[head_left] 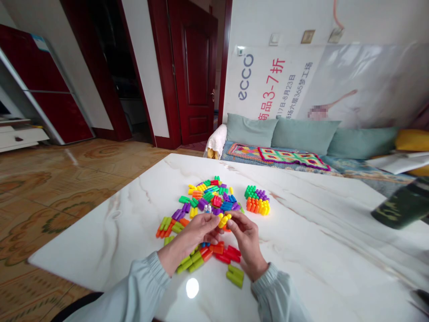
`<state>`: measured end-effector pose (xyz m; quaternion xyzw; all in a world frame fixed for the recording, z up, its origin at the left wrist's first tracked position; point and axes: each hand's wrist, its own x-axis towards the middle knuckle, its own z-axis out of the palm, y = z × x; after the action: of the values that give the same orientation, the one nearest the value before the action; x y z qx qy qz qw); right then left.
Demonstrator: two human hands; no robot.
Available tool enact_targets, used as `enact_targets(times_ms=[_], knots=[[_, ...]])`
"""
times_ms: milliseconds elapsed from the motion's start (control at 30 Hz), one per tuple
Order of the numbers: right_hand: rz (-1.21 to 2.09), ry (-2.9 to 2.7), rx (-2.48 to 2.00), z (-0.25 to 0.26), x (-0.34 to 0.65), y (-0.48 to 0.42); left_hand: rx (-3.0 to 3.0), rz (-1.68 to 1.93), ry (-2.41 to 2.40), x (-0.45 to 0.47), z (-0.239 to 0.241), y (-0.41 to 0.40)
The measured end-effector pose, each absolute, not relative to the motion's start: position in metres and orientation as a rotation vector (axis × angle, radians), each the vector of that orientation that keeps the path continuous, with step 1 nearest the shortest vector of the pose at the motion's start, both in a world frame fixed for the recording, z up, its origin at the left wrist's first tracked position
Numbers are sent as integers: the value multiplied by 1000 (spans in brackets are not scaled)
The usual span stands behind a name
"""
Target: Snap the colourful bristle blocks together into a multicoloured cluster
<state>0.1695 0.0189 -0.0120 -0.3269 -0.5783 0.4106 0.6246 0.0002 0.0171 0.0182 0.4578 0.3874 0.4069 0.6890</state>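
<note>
Just above the pile, both hands meet around a yellow toy building block [224, 220] with rounded knobs. My left hand [203, 227] pinches it from the left, thumb on top. My right hand [244, 232] grips its other side, fingers curled. Some orange shows just beneath it, partly hidden by the fingers. Loose blocks [217, 201] in green, purple, red, blue and yellow lie beyond the hands. Lime, orange and red blocks [196, 260] lie nearer, some under my wrists. To the right sits a joined cluster [257, 200] of green, purple, orange and yellow blocks.
The blocks lie on a white marble-patterned table [318, 264]. A dark green camouflage cylinder [402, 203] lies at the right. Behind the table stands a sofa with teal cushions [303, 135]. A dark red door [197, 71] and a red fridge [43, 85] are farther back.
</note>
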Motion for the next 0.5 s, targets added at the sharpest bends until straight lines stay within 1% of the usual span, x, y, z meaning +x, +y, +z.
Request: enact_targets(times_ms=[167,300,400,500], knots=[[680,-1534,-743,-8,166,14,1000,978,873,1,20,15],[529,-1569,-740,-7,164,11,1009,990,919,3,23,13],[524,-1588,-739,-6,167,13,1051,1025,970,4,24,12],[621,-1591,-774,-7,169,15,1209,1116,999,3,25,14]])
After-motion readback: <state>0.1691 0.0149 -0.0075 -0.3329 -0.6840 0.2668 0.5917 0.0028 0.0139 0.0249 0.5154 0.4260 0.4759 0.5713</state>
